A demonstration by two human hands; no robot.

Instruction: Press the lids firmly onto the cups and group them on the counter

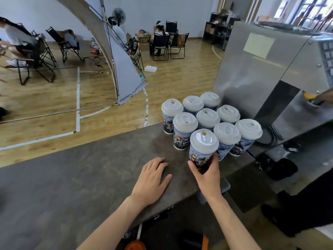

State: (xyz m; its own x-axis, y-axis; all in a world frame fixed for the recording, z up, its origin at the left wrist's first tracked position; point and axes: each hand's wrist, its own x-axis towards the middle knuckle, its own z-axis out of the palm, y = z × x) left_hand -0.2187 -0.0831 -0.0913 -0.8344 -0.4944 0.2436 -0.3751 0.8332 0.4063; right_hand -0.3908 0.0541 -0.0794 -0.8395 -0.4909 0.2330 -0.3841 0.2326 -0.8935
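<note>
Several printed paper cups with white lids (207, 117) stand grouped at the right end of the grey counter (81, 174). My right hand (207, 173) grips the lower body of the nearest lidded cup (202, 147), which sits at the front of the group and leans slightly. My left hand (153, 177) rests flat on the counter just left of that cup, fingers straight, holding nothing.
A large stainless steel machine (266, 69) stands right behind the cups. The counter's far edge runs just left of the group, with wooden floor beyond. People sit on folding chairs (160, 44) in the background. Dark shelving lies below right.
</note>
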